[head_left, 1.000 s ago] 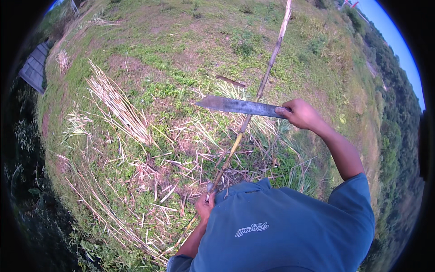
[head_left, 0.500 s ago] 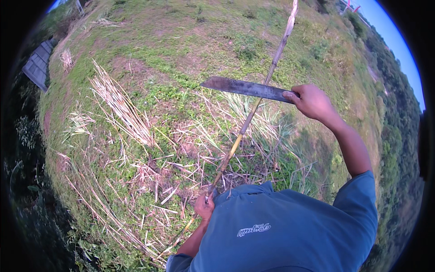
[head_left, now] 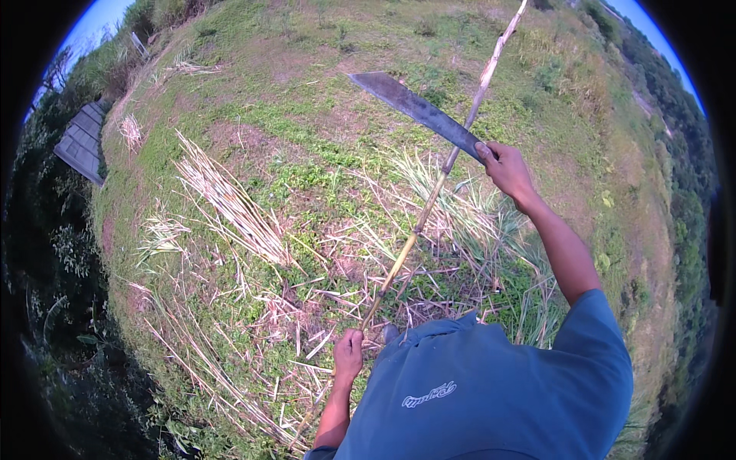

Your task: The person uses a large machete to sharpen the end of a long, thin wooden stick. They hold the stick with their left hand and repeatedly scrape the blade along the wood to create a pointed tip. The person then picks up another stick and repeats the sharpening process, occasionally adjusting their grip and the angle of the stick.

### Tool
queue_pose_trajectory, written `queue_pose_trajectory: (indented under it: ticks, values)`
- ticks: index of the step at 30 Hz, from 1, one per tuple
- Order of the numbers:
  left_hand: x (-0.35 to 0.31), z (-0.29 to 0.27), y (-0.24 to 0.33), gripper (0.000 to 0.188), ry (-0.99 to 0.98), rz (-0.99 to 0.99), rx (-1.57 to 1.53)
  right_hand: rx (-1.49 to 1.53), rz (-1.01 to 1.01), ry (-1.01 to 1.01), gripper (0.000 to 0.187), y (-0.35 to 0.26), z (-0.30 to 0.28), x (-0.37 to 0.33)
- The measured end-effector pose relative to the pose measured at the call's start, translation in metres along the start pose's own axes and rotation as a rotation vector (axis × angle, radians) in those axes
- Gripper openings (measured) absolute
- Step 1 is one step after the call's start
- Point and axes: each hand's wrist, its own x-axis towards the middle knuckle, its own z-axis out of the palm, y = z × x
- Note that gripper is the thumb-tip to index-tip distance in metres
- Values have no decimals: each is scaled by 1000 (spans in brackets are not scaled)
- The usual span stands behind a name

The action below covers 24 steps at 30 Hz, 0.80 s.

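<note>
My left hand (head_left: pixel 349 354) grips the lower end of a long thin cane stalk (head_left: pixel 429 203) that slants up and to the right, out of the top of the view. My right hand (head_left: pixel 506 167) holds a machete (head_left: pixel 418 110) by its handle, arm stretched forward. The dark broad blade points up and left and lies across the stalk near my right hand. My blue shirt fills the lower middle of the view.
Grass and bare earth are strewn with dry cut stalks and leaves, with a bundle of pale stalks (head_left: pixel 230 203) to the left. A grey corrugated roof (head_left: pixel 80 142) sits at the far left edge. Dark bushes line the left and lower edges.
My right hand has lifted the machete upward and away, its blade tip now higher and farther left. The left hand keeps hold of the stalk.
</note>
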Motion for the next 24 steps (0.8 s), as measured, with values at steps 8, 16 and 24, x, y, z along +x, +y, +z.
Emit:
queue_pose_trajectory:
  ticks: [8,16,24]
  values:
    - [40,-48,-4,63,-279,-123,-80,453,74,195,60,22,1,3]
    - [47,-49,-23,62,-454,-223,-246,89,-147,-44,54,9,12,-47]
    - [34,-12,-13,65,-318,-126,-55,-1,-45,111,56,5,-36,-19]
